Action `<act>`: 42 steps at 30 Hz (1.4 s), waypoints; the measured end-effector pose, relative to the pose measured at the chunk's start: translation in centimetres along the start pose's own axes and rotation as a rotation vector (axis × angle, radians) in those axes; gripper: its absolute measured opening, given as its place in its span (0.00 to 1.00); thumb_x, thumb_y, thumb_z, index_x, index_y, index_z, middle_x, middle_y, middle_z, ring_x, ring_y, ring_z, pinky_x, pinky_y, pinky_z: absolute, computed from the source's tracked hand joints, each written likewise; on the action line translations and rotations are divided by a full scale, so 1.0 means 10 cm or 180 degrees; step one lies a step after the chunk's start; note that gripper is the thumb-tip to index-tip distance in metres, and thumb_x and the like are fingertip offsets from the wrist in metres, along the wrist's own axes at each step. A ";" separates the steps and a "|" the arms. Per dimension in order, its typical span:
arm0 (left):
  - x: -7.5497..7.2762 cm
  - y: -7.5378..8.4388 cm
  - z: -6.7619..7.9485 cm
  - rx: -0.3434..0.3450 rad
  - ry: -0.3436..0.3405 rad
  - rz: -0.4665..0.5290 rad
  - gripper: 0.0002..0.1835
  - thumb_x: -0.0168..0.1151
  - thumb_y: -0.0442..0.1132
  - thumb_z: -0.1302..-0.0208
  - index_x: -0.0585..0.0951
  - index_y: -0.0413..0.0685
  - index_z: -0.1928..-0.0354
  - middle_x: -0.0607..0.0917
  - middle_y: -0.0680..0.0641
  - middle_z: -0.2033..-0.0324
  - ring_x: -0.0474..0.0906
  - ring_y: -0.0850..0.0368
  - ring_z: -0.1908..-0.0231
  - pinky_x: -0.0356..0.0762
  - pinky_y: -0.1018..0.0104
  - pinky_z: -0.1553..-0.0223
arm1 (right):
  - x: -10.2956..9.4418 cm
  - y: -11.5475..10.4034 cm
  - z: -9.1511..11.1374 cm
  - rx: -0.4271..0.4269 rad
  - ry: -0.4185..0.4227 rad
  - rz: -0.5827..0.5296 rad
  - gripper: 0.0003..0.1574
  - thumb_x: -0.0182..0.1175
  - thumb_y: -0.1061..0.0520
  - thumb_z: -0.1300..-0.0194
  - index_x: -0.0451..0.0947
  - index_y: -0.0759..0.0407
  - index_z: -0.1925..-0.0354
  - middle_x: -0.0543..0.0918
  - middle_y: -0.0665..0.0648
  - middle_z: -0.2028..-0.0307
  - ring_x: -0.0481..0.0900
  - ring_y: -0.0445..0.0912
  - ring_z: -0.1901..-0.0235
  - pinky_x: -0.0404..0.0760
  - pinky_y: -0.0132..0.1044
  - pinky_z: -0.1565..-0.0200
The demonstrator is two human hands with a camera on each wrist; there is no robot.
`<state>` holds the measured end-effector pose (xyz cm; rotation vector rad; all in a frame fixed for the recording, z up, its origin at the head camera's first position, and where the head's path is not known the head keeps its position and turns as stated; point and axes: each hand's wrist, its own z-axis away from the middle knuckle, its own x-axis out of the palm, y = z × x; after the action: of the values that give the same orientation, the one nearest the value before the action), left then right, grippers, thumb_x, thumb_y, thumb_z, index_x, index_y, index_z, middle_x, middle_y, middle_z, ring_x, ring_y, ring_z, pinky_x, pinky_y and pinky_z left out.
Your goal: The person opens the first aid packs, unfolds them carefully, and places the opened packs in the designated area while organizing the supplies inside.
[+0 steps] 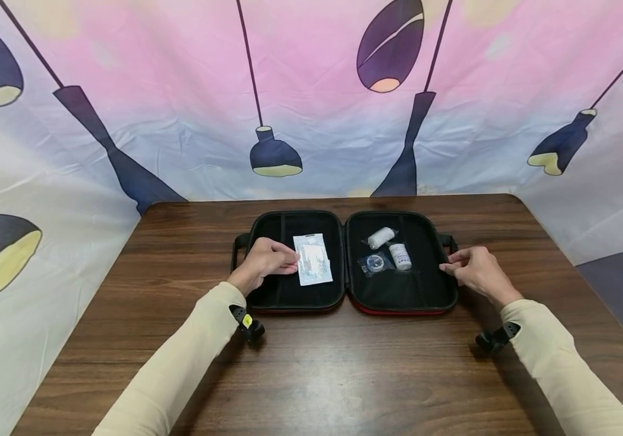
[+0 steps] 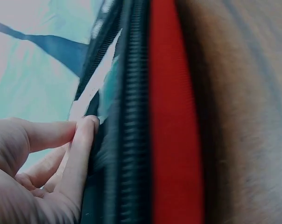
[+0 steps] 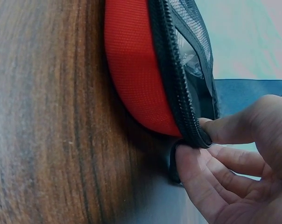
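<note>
A red zip case (image 1: 311, 304) with black lining lies unfolded, both halves facing up. My left hand (image 1: 266, 261) reaches over its left half and pinches the left edge of a flat white and light-blue packet (image 1: 314, 260) between thumb and fingertips. In the left wrist view, the packet (image 2: 96, 81) shows as a thin strip beyond the zip. At the right half's outer edge, my right hand (image 1: 475, 272) grips the zipped rim (image 3: 190, 123), thumb inside and fingers outside.
The right half contains a white roll in clear wrap (image 1: 381, 238), a white labelled bottle (image 1: 400, 257) and a small round item in a clear bag (image 1: 375, 263). Black handles (image 1: 239, 245) stick out at the sides. Behind the wooden table (image 1: 344, 375) hangs a printed cloth (image 1: 322, 97).
</note>
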<state>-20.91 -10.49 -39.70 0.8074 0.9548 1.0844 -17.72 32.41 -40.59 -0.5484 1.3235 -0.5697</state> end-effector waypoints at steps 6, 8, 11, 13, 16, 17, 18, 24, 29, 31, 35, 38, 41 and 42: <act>-0.15 0.08 0.01 0.0036 0.0105 -0.0033 0.10 0.64 0.29 0.32 0.84 0.29 0.52 0.88 0.41 0.65 0.86 0.60 0.71 0.86 0.67 0.61 | 0.01 0.00 0.00 0.0000 0.0009 0.0013 0.31 0.66 0.50 0.31 0.78 0.78 0.46 0.88 0.63 0.64 0.82 0.46 0.73 0.80 0.39 0.69; -0.22 0.10 0.01 0.0062 0.0154 -0.0088 0.11 0.63 0.29 0.31 0.84 0.29 0.51 0.88 0.41 0.64 0.86 0.61 0.70 0.86 0.66 0.59 | 0.01 0.01 0.00 0.0002 0.0011 0.0017 0.31 0.66 0.50 0.31 0.78 0.78 0.46 0.88 0.63 0.63 0.82 0.46 0.73 0.80 0.39 0.69; -0.34 0.12 0.00 0.0105 0.0251 -0.0185 0.12 0.61 0.29 0.30 0.83 0.29 0.49 0.87 0.40 0.61 0.86 0.61 0.69 0.86 0.64 0.56 | 0.01 0.01 0.00 0.0008 0.0013 0.0029 0.31 0.66 0.50 0.31 0.78 0.78 0.46 0.88 0.63 0.63 0.82 0.47 0.73 0.80 0.39 0.69; -0.42 0.13 0.00 0.0146 0.0310 -0.0280 0.13 0.60 0.29 0.29 0.82 0.28 0.47 0.85 0.37 0.58 0.86 0.61 0.69 0.86 0.63 0.55 | 0.01 0.00 0.00 0.0021 0.0005 0.0035 0.30 0.66 0.51 0.31 0.78 0.78 0.46 0.88 0.64 0.63 0.82 0.47 0.73 0.80 0.40 0.68; -0.55 0.12 0.01 0.0208 0.0399 -0.0431 0.14 0.59 0.29 0.29 0.81 0.27 0.47 0.83 0.35 0.54 0.85 0.61 0.68 0.85 0.62 0.53 | 0.00 -0.01 0.00 0.0055 -0.0013 0.0032 0.28 0.66 0.53 0.31 0.77 0.77 0.46 0.87 0.65 0.62 0.82 0.47 0.72 0.80 0.41 0.68; -0.59 0.12 0.01 0.0230 0.0430 -0.0490 0.14 0.59 0.29 0.28 0.81 0.26 0.46 0.83 0.34 0.53 0.85 0.61 0.67 0.85 0.62 0.53 | 0.00 -0.01 0.00 0.0060 -0.0016 0.0033 0.28 0.65 0.54 0.31 0.77 0.77 0.46 0.87 0.65 0.62 0.82 0.48 0.72 0.80 0.41 0.67; -0.62 0.11 0.01 0.0243 0.0471 -0.0552 0.14 0.58 0.29 0.28 0.81 0.26 0.46 0.82 0.34 0.52 0.85 0.61 0.67 0.86 0.62 0.53 | 0.00 -0.01 0.00 0.0062 -0.0017 0.0035 0.27 0.65 0.55 0.31 0.77 0.78 0.46 0.87 0.65 0.62 0.82 0.48 0.72 0.80 0.41 0.67; -0.76 0.09 -0.01 0.0254 0.0676 -0.0840 0.14 0.57 0.31 0.27 0.82 0.27 0.46 0.81 0.31 0.48 0.86 0.58 0.64 0.86 0.61 0.54 | 0.01 -0.01 0.00 0.0032 0.0030 0.0034 0.28 0.66 0.52 0.32 0.78 0.77 0.47 0.88 0.63 0.63 0.82 0.47 0.73 0.79 0.40 0.68; -0.79 0.09 -0.03 0.0336 0.0666 -0.1028 0.15 0.56 0.32 0.27 0.82 0.27 0.47 0.81 0.29 0.47 0.87 0.47 0.56 0.85 0.58 0.52 | 0.02 0.00 -0.02 0.0014 0.0048 0.0021 0.29 0.67 0.51 0.32 0.79 0.76 0.47 0.89 0.62 0.64 0.82 0.45 0.74 0.80 0.38 0.68; -0.78 0.10 -0.03 0.0390 0.0669 -0.1139 0.15 0.56 0.32 0.28 0.82 0.27 0.48 0.81 0.29 0.47 0.87 0.46 0.56 0.86 0.58 0.53 | 0.02 0.00 -0.02 0.0016 0.0040 0.0017 0.29 0.67 0.51 0.32 0.78 0.77 0.47 0.88 0.63 0.63 0.82 0.45 0.74 0.80 0.38 0.68; -0.74 0.12 -0.06 0.0491 0.0743 -0.1446 0.14 0.57 0.31 0.29 0.84 0.27 0.51 0.84 0.29 0.51 0.88 0.46 0.59 0.86 0.56 0.55 | 0.02 0.00 -0.01 0.0034 0.0022 0.0017 0.31 0.66 0.50 0.32 0.78 0.77 0.46 0.88 0.64 0.63 0.82 0.46 0.73 0.80 0.39 0.69; -0.70 0.14 -0.08 0.0652 0.0861 -0.1831 0.13 0.56 0.32 0.31 0.87 0.30 0.56 0.87 0.33 0.58 0.88 0.46 0.62 0.83 0.51 0.49 | 0.02 0.00 -0.01 0.0042 0.0030 0.0014 0.30 0.66 0.50 0.31 0.78 0.77 0.46 0.88 0.65 0.62 0.82 0.46 0.73 0.80 0.39 0.69; -0.66 0.15 -0.10 0.0783 0.0981 -0.2187 0.12 0.56 0.32 0.34 0.89 0.37 0.67 0.89 0.41 0.72 0.85 0.46 0.68 0.75 0.46 0.47 | 0.02 0.00 -0.01 0.0049 0.0039 0.0010 0.30 0.66 0.51 0.31 0.78 0.77 0.46 0.87 0.65 0.62 0.82 0.47 0.73 0.80 0.39 0.69; -0.65 0.16 -0.11 0.0805 0.0994 -0.2274 0.13 0.55 0.32 0.35 0.88 0.39 0.72 0.87 0.44 0.77 0.82 0.46 0.70 0.73 0.45 0.48 | 0.02 0.00 -0.01 0.0048 0.0041 0.0012 0.30 0.66 0.51 0.31 0.78 0.78 0.46 0.87 0.65 0.62 0.82 0.47 0.73 0.80 0.39 0.69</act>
<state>-23.61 -16.22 -37.22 0.4308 1.5187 0.4711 -17.77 32.24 -40.75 -0.5308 1.3310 -0.5806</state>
